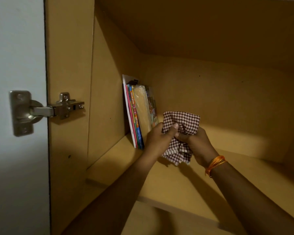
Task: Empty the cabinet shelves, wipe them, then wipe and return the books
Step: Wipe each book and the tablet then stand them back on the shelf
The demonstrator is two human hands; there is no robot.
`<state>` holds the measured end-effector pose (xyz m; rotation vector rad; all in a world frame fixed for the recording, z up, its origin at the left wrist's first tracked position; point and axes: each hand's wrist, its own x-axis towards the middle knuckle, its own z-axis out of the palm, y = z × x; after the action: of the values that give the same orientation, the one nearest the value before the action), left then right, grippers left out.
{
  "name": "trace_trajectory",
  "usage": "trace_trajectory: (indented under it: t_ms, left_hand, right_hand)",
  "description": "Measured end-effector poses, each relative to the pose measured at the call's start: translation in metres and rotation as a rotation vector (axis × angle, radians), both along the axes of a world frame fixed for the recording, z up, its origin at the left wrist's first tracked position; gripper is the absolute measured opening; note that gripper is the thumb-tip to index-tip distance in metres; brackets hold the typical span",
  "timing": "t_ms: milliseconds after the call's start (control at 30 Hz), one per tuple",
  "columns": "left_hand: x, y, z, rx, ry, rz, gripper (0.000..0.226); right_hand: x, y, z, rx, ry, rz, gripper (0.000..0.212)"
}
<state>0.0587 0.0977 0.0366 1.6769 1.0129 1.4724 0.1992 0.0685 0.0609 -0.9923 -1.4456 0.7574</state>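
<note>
1. Checked brown-and-white cloth (pixel 181 133) is gripped by both hands above the shelf (pixel 227 175): the left hand (pixel 159 138) is curled round its left part, the right hand (pixel 196 143) is bunched round its lower folds.
2. A few thin books (pixel 139 116) are seen upright at the shelf's back left corner, against the cabinet side wall (pixel 105 99), just left of the hands.
3. The rest of the shelf is seen bare, so returning is judged partly done; whether more books remain to be wiped cannot be told.
4. A metal hinge (pixel 46 110) is fixed to the open door (pixel 15 48).
</note>
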Motion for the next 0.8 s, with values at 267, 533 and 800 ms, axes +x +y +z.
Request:
trace_trajectory:
  t_ms: [267, 533, 800]
  left_hand:
    - [0.008, -0.032, -0.005, 0.025, -0.091, -0.161, 0.032]
    - [0.019, -0.067, -0.034, -0.035, -0.037, -0.42, 0.032]
    - [0.042, -0.133, -0.051, -0.101, -0.05, -0.73, 0.029]
  right_hand:
    - [0.003, -0.081, -0.003, -0.062, 0.263, -0.028, 0.033]
    - [-0.005, -0.148, -0.032, -0.098, 0.472, -0.151, 0.056]
    - [0.011, -0.246, -0.064, -0.016, 0.496, -0.476, 0.034]
